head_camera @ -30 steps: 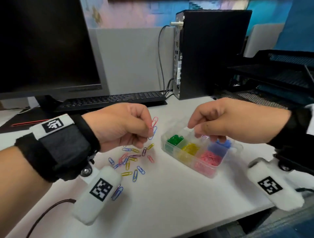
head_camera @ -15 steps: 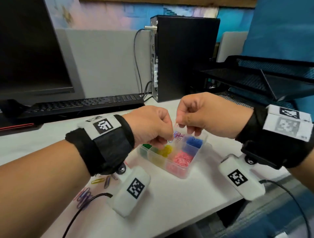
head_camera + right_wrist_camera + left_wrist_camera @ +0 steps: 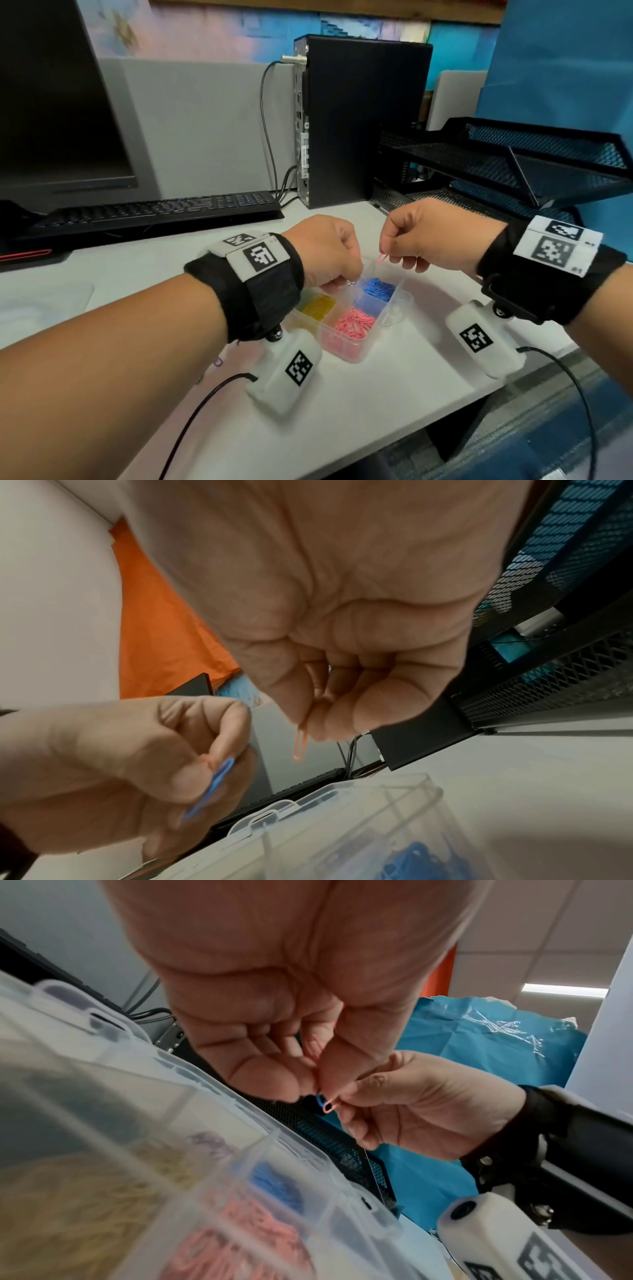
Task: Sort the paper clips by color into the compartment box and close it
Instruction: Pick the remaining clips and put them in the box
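Observation:
A clear compartment box [image 3: 346, 353] stands open on the white desk, with yellow [image 3: 318, 306], pink [image 3: 354, 323] and blue [image 3: 378, 289] clips in separate cells. Both hands hover just above it. My right hand [image 3: 394, 255] pinches a pink paper clip [image 3: 381, 258] between thumb and forefinger; the same pink clip [image 3: 300, 744] hangs down in the right wrist view. My left hand [image 3: 346, 279] pinches a blue paper clip [image 3: 212, 785], whose tip [image 3: 320, 1097] also shows in the left wrist view. The box's left cells are hidden behind my left wrist.
A keyboard [image 3: 154, 209] and monitor [image 3: 58, 102] stand at the back left, a black computer tower [image 3: 359, 120] behind the box, black mesh trays [image 3: 513, 164] at the right. A loose clip [image 3: 217, 360] peeks out under my left forearm. The desk's front edge runs close below the box.
The left hand carried its clips from the loose pile over to the box. The right hand took the pink clip from it, and the two hands have drawn slightly apart.

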`<state>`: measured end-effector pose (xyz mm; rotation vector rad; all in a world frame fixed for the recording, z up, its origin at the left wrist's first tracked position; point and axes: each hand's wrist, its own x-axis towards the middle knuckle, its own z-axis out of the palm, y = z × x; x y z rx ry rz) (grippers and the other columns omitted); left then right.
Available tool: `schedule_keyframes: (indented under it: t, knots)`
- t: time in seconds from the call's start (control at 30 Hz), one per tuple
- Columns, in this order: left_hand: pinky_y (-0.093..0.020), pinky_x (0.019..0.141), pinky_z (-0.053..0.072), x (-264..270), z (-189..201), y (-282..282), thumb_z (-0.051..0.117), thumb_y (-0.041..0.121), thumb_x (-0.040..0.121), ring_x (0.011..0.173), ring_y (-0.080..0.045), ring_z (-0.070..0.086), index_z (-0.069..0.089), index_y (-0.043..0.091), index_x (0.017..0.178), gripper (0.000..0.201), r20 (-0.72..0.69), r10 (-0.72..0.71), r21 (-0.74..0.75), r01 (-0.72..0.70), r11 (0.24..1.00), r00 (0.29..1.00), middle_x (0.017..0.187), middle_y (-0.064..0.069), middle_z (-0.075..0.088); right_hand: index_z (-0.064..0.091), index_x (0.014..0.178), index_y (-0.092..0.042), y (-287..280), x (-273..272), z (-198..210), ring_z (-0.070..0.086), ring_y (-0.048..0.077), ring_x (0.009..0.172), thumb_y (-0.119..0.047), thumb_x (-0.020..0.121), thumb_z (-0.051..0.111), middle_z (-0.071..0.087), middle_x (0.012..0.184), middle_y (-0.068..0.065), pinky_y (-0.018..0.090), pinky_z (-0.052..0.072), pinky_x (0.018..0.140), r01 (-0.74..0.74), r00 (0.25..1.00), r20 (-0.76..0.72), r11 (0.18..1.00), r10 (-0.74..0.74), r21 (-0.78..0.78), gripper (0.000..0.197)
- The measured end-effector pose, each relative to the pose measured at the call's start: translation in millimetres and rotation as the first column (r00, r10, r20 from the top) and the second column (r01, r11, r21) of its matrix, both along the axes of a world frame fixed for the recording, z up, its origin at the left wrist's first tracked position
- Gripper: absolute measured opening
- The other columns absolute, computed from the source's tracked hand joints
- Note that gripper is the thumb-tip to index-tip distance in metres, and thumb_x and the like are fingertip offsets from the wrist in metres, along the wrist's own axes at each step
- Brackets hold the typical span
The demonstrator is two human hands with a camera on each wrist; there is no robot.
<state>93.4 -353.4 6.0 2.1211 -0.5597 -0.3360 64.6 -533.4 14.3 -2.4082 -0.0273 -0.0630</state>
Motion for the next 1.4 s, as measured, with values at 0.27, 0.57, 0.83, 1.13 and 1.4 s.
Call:
schedule_keyframes:
  t: [0.27, 0.57, 0.83, 1.13, 1.4]
  knots:
    - [-0.028, 0.055, 0.057, 12, 3, -3, 0.062, -0.008, 0.081, 0.057, -0.020, 0.061, 0.062, 0.006, 0.083, 0.014, -0.035, 0.016, -0.076, -0.019, 0.997, 0.999, 0.077, -0.018, 0.067, 0.070, 0.072, -0.014, 2, -12, 3, 0.059, 0.013, 0.056, -0.003, 0.084, 0.063, 0.067, 0.065, 0.004, 0.028, 0.047, 0.051, -0.077, 0.996, -0.040, 0.996, 0.078, 0.039, 0.018]
    - [-0.029, 0.061, 0.058, 11, 12, 45, 0.051, -0.015, 0.086, 0.060, -0.023, 0.061, 0.058, 0.003, 0.081, 0.020, -0.212, 0.016, -0.259, -0.073, 0.963, 0.977, 0.074, -0.019, 0.067, 0.070, 0.071, -0.015, 20, -14, 1, 0.057, 0.013, 0.056, 0.000, 0.082, 0.061, 0.066, 0.064, 0.004, 0.029, 0.047, 0.053, -0.228, 0.970, -0.087, 0.973, 0.229, 0.021, 0.020]
    - [-0.032, 0.063, 0.058, 6, 3, 45, 0.063, -0.005, 0.082, 0.059, -0.016, 0.063, 0.066, 0.008, 0.078, 0.013, 0.000, 0.000, -0.049, 0.000, 0.999, 1.000, 0.074, -0.011, 0.070, 0.073, 0.091, -0.019, 10, -6, 4, 0.059, 0.010, 0.058, -0.011, 0.088, 0.063, 0.070, 0.073, 0.000, 0.025, 0.049, 0.053, -0.197, 0.976, -0.118, 0.970, 0.181, -0.140, 0.013]
    - [-0.033, 0.073, 0.053, -27, 1, 29, 0.061, 0.038, 0.081, 0.076, -0.009, 0.062, 0.069, 0.026, 0.083, 0.015, 0.253, -0.426, 0.585, 0.214, 0.782, 0.868, 0.080, 0.008, 0.067, 0.069, 0.080, -0.026, 2, 8, -5, 0.055, 0.004, 0.061, -0.021, 0.082, 0.065, 0.068, 0.076, -0.009, 0.026, 0.049, 0.066, -0.242, 0.969, -0.161, 0.821, 0.185, -0.517, 0.007]
    - [-0.033, 0.084, 0.046, -57, -8, 49, 0.041, 0.054, 0.082, 0.099, -0.004, 0.044, 0.051, 0.037, 0.100, 0.026, 0.354, -0.491, 0.642, 0.176, 0.747, 0.796, 0.095, 0.015, 0.049, 0.054, 0.066, -0.024, 33, 27, -2, 0.045, 0.002, 0.052, -0.029, 0.079, 0.074, 0.053, 0.060, -0.010, 0.014, 0.032, 0.041, -0.491, 0.871, -0.427, 0.497, 0.245, -0.716, 0.025]
